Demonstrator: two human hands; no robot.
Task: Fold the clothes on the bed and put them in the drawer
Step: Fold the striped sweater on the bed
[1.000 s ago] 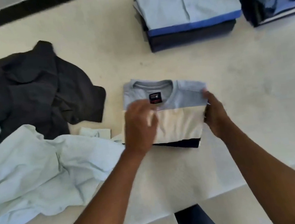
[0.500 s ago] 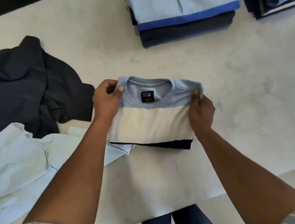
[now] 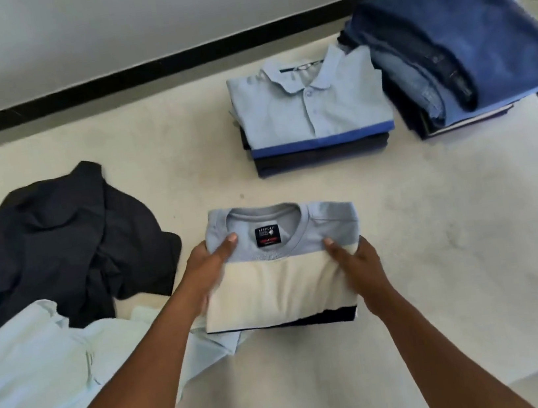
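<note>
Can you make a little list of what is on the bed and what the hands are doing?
surface: bed, pale cream
in hands: folded T-shirt, grey-blue top, cream middle, dark bottom edge
left hand: grip on the shirt's left edge, thumb on top
right hand: grip on the shirt's right edge
folded piles: polo stack; jeans stack to its right
unfolded: dark garment; pale blue garment
drawer: not in view

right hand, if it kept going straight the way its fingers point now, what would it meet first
The right hand grips the folded sweatshirt, fingers pointing up and slightly left. Beyond it lies bare bed, then probably the stack topped by the light blue polo; depth is unclear.
</note>
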